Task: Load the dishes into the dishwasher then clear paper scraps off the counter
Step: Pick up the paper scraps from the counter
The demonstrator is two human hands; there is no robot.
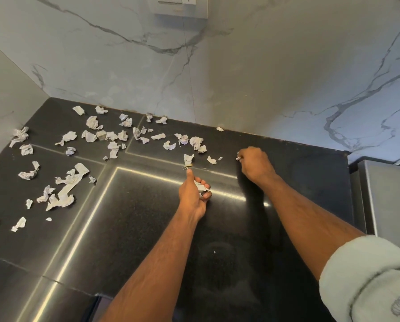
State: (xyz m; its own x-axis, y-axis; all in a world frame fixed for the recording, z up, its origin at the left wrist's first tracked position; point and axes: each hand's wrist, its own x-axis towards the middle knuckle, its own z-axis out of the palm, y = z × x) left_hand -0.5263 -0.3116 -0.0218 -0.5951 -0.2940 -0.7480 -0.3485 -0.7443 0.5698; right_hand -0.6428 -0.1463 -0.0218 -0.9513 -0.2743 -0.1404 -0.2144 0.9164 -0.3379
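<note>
The right hand [254, 162] is curled with a small scrap [238, 158] pinched at its fingertips, and the left hand [193, 194] cups a few collected scraps [201, 188] in bent fingers, thumb up. The nearest loose scrap [211, 159] lies on the counter [310, 163] just left of the right hand, so that hand is nearer; the main scatter [115, 140] spreads far to its left, toward the corner, closer to the left hand. The right palm faces away, so anything more it holds is hidden, and no dishwasher or bin shows.
</note>
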